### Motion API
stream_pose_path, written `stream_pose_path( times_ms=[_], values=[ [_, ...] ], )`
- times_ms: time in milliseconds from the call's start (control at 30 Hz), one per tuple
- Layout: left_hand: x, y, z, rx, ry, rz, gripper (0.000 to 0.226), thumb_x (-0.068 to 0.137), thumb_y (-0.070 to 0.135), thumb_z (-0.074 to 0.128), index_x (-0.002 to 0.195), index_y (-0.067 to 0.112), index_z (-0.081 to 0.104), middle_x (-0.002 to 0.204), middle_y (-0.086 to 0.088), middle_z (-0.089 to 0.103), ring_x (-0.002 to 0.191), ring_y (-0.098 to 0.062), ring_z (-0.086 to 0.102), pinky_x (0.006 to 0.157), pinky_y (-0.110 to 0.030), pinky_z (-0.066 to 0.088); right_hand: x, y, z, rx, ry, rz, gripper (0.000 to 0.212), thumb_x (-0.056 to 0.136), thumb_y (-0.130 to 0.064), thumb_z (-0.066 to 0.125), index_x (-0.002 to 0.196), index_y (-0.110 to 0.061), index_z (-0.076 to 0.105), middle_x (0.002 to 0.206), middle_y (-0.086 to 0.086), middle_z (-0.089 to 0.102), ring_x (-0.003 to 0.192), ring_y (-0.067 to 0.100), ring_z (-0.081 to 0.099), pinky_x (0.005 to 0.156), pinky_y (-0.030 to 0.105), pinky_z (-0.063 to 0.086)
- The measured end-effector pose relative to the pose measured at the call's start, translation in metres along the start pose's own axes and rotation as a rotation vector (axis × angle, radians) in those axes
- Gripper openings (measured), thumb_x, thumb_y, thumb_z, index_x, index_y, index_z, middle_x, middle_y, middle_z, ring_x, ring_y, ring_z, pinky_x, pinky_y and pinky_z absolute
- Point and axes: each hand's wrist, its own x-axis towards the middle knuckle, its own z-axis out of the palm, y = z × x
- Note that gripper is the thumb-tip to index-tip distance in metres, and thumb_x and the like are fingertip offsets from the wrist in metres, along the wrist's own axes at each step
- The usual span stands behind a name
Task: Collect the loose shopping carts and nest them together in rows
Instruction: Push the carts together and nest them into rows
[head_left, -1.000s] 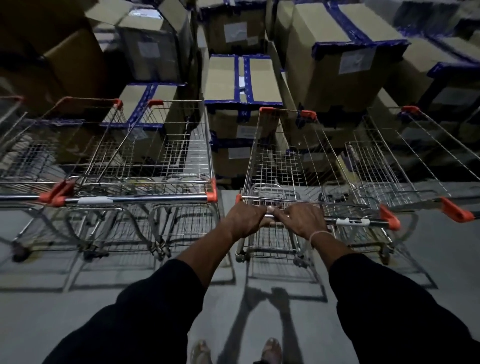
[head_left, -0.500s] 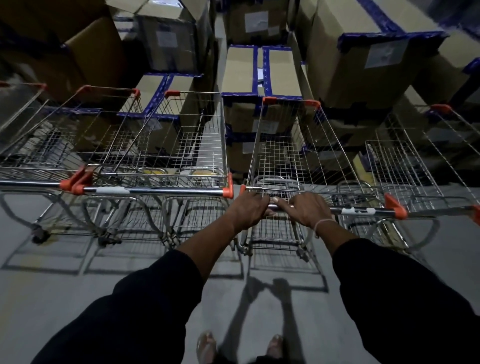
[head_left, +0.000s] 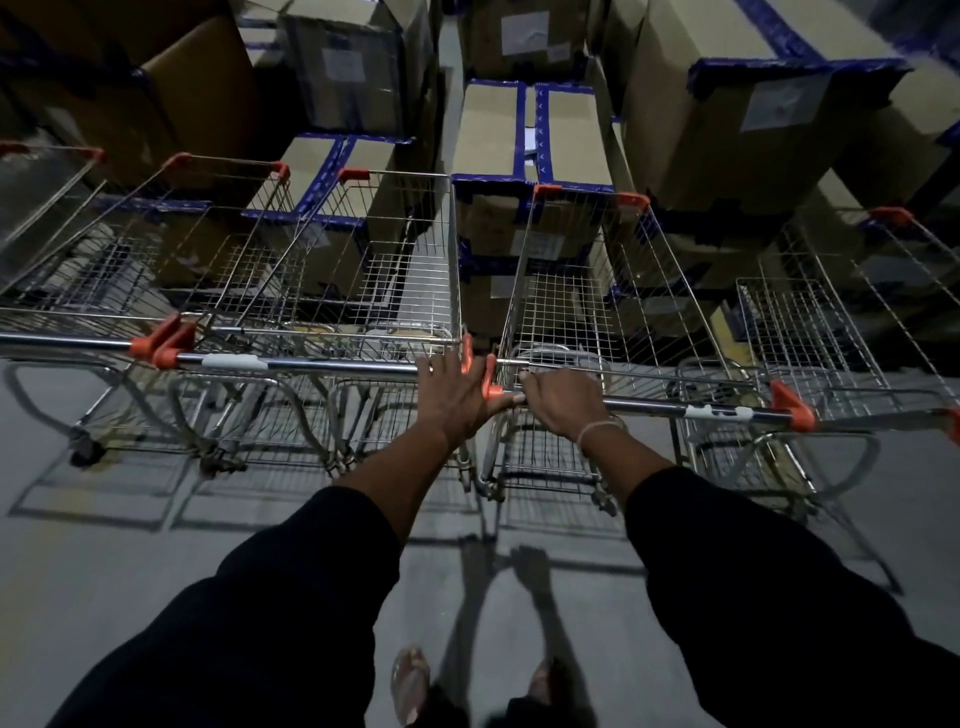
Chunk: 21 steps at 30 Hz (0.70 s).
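Note:
I stand behind a wire shopping cart (head_left: 587, 296) with orange corner caps. My right hand (head_left: 563, 402) is closed around the left part of its chrome handle (head_left: 675, 409). My left hand (head_left: 454, 395) lies flat with fingers spread across the gap between this handle's orange end and the handle (head_left: 311, 364) of the neighbouring cart row (head_left: 363, 270) on the left, its thumb touching my cart's handle. That left row holds nested carts, side by side with mine. Another cart (head_left: 831, 332) stands close on the right.
Stacked cardboard boxes (head_left: 524, 135) with blue tape form a wall right in front of the carts. A further cart (head_left: 67, 249) stands at the far left. Grey concrete floor (head_left: 130, 561) lies behind the carts, with my feet (head_left: 410, 680) at the bottom.
The cart has rolled forward, level with the left row and closer to the boxes. My left hand has opened off the handle and spread toward the left cart's handle end.

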Motion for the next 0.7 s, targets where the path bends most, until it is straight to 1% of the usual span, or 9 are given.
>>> stream_pose_path(
  times_ms=[67,133,233,300,367,433,500,533,700],
  values=[
    [-0.003,0.001,0.002,-0.021,0.002,-0.006,0.091,0.092,0.083,0.008,0.162,0.026,0.02,0.149,-0.024,0.043,0.136,-0.039,0.042,0.116,-0.06,0.028,0.0,-0.017,0.004,0.028,0.006,0.016,0.058,0.112,-0.041,0.024,0.093,-0.011,0.071,0.083,0.009,0.065,0.079,0.028,0.062,0.074,0.036,0.047],
    [-0.009,0.001,0.006,-0.038,0.013,-0.009,0.087,0.095,0.079,0.009,0.163,0.025,0.014,0.153,-0.023,0.04,0.138,-0.038,0.041,0.117,-0.058,0.027,-0.001,-0.019,0.007,0.032,-0.014,0.034,0.064,0.111,-0.044,0.023,0.088,-0.01,0.072,0.081,0.01,0.066,0.078,0.028,0.063,0.072,0.036,0.045],
    [-0.016,0.001,0.015,-0.148,0.019,-0.065,0.105,0.085,0.084,-0.007,0.165,0.017,0.008,0.157,-0.021,0.038,0.14,-0.04,0.039,0.119,-0.06,0.024,-0.007,-0.017,0.006,0.033,-0.038,0.025,0.065,0.109,-0.048,0.023,0.08,-0.013,0.069,0.074,0.008,0.063,0.074,0.027,0.062,0.069,0.036,0.048],
    [-0.015,0.003,0.025,-0.243,0.014,-0.095,0.115,0.079,0.087,-0.019,0.164,0.016,0.01,0.157,-0.018,0.039,0.14,-0.04,0.038,0.118,-0.06,0.024,-0.011,-0.018,0.0,0.002,-0.039,-0.016,0.058,0.11,-0.045,0.025,0.08,-0.016,0.065,0.077,0.007,0.064,0.077,0.027,0.063,0.076,0.038,0.052],
    [-0.017,0.007,0.034,-0.28,0.013,-0.086,0.107,0.085,0.085,-0.011,0.164,0.018,0.014,0.158,-0.015,0.04,0.137,-0.04,0.04,0.116,-0.059,0.027,-0.016,-0.02,-0.003,-0.008,-0.04,-0.046,0.05,0.11,-0.041,0.029,0.076,-0.021,0.059,0.083,0.009,0.067,0.08,0.029,0.063,0.082,0.04,0.052],
    [-0.022,0.009,0.035,-0.312,0.026,-0.086,0.101,0.089,0.083,-0.003,0.163,0.017,0.017,0.154,-0.014,0.043,0.132,-0.039,0.044,0.113,-0.058,0.029,-0.019,-0.02,-0.004,-0.023,-0.04,-0.044,0.049,0.109,-0.04,0.031,0.079,-0.02,0.063,0.086,0.01,0.069,0.079,0.028,0.061,0.076,0.037,0.046],
    [-0.026,0.01,0.034,-0.325,0.038,-0.085,0.102,0.087,0.083,-0.005,0.163,0.018,0.017,0.154,-0.012,0.043,0.13,-0.038,0.044,0.113,-0.057,0.029,-0.02,-0.021,-0.003,-0.035,-0.037,-0.035,0.05,0.108,-0.04,0.032,0.087,-0.016,0.071,0.089,0.01,0.07,0.079,0.028,0.058,0.07,0.036,0.038],
    [-0.027,0.009,0.034,-0.332,0.047,-0.081,0.101,0.087,0.083,-0.004,0.163,0.019,0.017,0.155,-0.011,0.043,0.129,-0.037,0.044,0.112,-0.056,0.028,-0.019,-0.022,-0.002,-0.043,-0.039,-0.033,0.05,0.108,-0.04,0.032,0.087,-0.015,0.07,0.088,0.01,0.07,0.078,0.028,0.057,0.069,0.036,0.036],
    [-0.027,0.002,0.036,-0.378,0.054,-0.056,0.095,0.092,0.081,0.01,0.162,0.018,0.018,0.152,-0.011,0.045,0.128,-0.038,0.044,0.112,-0.056,0.026,-0.02,-0.029,-0.007,-0.037,-0.058,-0.037,0.044,0.109,-0.039,0.032,0.079,-0.02,0.058,0.08,0.007,0.058,0.076,0.026,0.052,0.071,0.037,0.039]
  ],
)
